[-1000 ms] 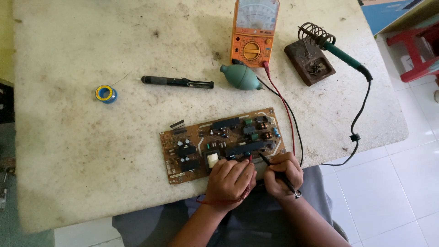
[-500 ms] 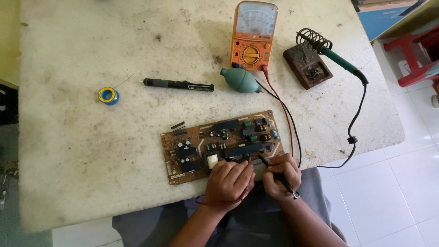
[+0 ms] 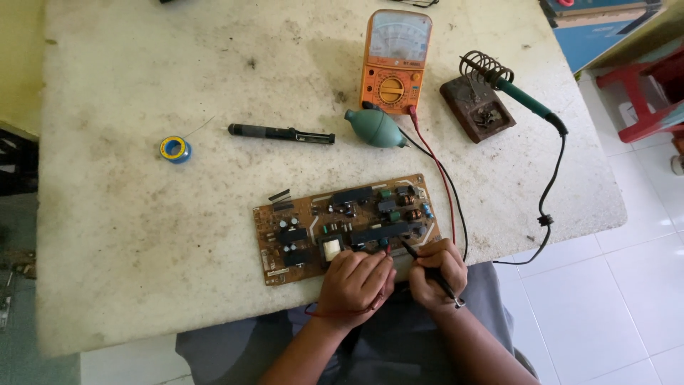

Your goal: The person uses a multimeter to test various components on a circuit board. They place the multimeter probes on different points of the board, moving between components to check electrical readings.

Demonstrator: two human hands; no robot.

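Observation:
A brown circuit board lies near the front edge of the stained white table. My left hand grips a red test probe, its tip touching the board's near edge. My right hand holds a black test probe pointed at the same area. Red and black leads run from the probes up to an orange analog multimeter at the back.
A green rubber blower bulb lies beside the meter. A black desoldering pump and a solder spool sit to the left. A green soldering iron rests in a coil stand at right, cord hanging over the edge. Red stool on tiled floor.
Both hands stay on the board's near edge with the probes. Only the head camera has shifted slightly; the scene sits a little lower in view.

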